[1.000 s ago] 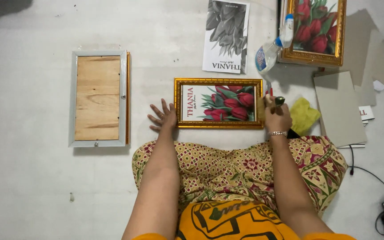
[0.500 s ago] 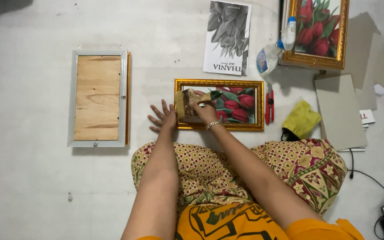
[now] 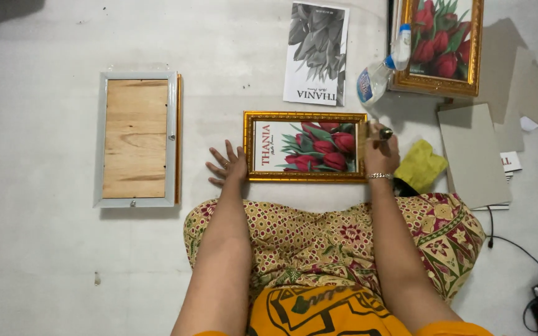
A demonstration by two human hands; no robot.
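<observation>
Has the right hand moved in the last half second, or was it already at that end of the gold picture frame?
Yes. The right hand swept from the left part of the gold picture frame to its right end, nearer the yellow cloth.

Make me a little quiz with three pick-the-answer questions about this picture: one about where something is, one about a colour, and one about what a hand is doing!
1. Where does the spray bottle lie?
A. beyond the gold-framed tulip picture
B. on the person's lap
C. on the wooden-backed frame

2. What colour is the cloth beside the right hand?
A. blue
B. yellow
C. white

3. How is the left hand placed?
A. closed in a fist
B. flat with fingers spread, at the picture's left edge
C. lifted, holding the bottle

Answers: 1 A, it lies on the floor above the picture. 2 B, clearly yellow. 3 B, fingers fan out on the floor.
</observation>
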